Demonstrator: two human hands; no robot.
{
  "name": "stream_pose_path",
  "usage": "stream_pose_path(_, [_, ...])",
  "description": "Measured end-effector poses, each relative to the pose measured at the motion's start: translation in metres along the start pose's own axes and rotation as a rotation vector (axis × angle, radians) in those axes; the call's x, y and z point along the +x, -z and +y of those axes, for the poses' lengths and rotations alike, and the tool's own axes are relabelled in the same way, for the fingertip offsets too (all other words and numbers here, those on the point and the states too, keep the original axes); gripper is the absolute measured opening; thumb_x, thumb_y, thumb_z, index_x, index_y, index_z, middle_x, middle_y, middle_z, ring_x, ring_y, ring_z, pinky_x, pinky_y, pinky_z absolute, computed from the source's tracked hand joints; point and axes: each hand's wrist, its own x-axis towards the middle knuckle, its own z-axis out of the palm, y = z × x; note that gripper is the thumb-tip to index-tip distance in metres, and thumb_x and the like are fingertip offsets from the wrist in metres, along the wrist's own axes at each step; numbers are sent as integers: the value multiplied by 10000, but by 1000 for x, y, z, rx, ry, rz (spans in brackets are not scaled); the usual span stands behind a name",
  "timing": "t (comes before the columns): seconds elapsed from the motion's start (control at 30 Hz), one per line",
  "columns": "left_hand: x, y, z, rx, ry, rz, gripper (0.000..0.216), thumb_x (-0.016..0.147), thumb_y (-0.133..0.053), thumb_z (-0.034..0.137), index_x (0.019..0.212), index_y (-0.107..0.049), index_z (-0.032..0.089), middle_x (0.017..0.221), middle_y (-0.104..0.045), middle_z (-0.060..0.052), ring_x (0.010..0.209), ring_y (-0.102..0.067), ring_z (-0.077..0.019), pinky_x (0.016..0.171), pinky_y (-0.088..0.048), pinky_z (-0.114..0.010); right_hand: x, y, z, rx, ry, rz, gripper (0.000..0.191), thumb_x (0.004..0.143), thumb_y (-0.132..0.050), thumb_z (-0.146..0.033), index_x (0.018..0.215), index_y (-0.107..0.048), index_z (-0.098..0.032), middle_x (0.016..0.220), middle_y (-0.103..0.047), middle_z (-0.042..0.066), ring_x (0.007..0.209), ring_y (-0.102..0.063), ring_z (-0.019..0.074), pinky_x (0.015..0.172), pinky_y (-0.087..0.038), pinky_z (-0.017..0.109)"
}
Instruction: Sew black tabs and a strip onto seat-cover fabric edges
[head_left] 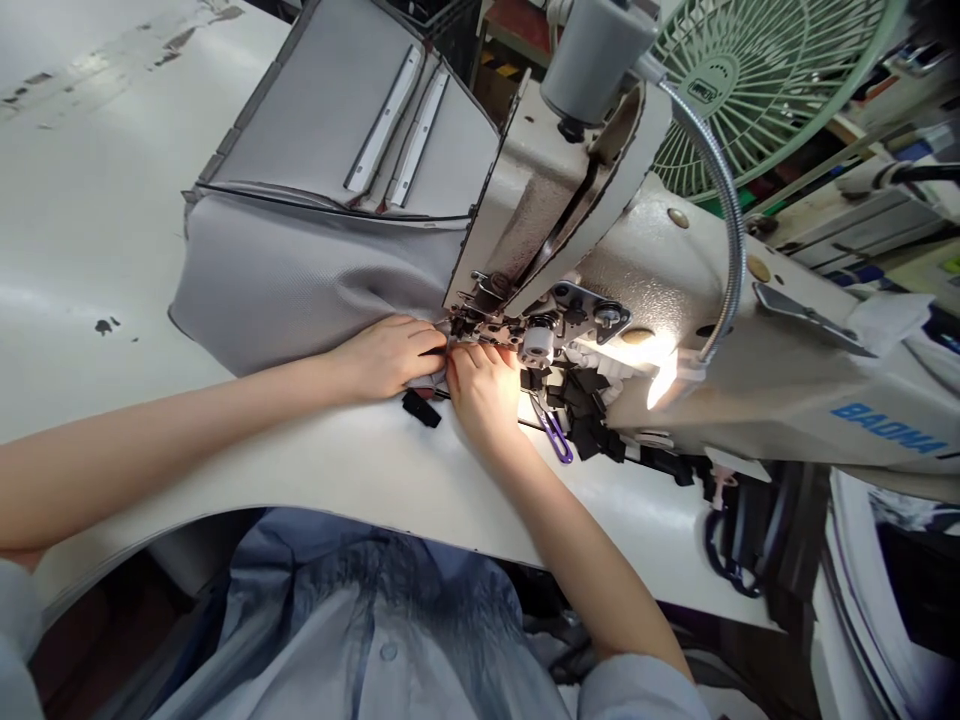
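Crate (442, 18), contents unclear, stands beyond fabric (285, 265) under left hand (388, 355).

The strongest light comes from 1 small lamp (679, 378) at the end of a flexible metal neck (739, 230); its glow burns nearly white on the adjoining sewing machine (630, 240). It brightens the right hand (486, 392), while the left hand (386, 358) sits in flatter, cooler light. The pale worktop (322, 460) is bright, with soft glare at far left and lower right. Deep shadow fills the space beneath its front edge, and the upper-right corner falls almost to black. Focus is fair at the centre; the right margin looks soft and stretched, including the stacked papers (851, 590).
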Motion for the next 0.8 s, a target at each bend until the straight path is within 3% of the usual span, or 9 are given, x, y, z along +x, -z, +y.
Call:
stream_pose_path(0.17, [1,3,-3,110,-75,110,325,968,-450,449,983,-625,177,1013,-643,-46,989,-550,-175,858,-424,-310,2,3,-1,56,-105,-75,216,994,-476,-252,1050,-674,-188,1118,-651,10,958,-544,146,818,-308,318])
stream_pose_path(0.33, [-2,12,-5,220,-250,142,135,938,-509,184,1041,-591,215,1158,-634,23,1070,-526,-153,923,-423,-313,0,4,-1,107,-180,-49,241,1003,-463,-309,1050,-686,-230,1106,-638,4,990,-538,157,790,-308,301])
stream_pose_path(0.47, [1,12,-6,160,-274,91,155,955,-487,237,844,-583,189,920,-642,6,966,-546,-143,852,-421,-300,-1,3,1,113,-176,-24,278,1000,-455,-298,1209,-637,-273,1079,-636,17,1017,-540,161,761,-293,309])
stream_pose_path(0.57, [4,9,-2,75,-190,45,222,941,-507,304,776,-591,182,798,-620,-18,829,-550,-146,777,-430,-295,-4,4,3,121,-143,-23,252,994,-466,-278,1165,-651,-288,1072,-638,9,1029,-544,159,772,-276,322])
stream_pose_path(0.67, [2,5,5,-93,-32,44,131,893,-534,213,816,-628,164,843,-669,-33,885,-595,-159,807,-461,-297,-10,7,6,135,-134,-49,187,970,-509,-257,1035,-684,-243,1052,-645,14,1001,-552,159,813,-260,342])
stream_pose_path(0.8, [-2,2,11,-407,217,198,165,794,-531,74,841,-665,158,875,-704,-11,874,-638,-129,817,-503,-265,-16,12,10,175,-92,-81,192,965,-519,-239,1024,-701,-232,1080,-652,12,969,-549,147,850,-259,352])
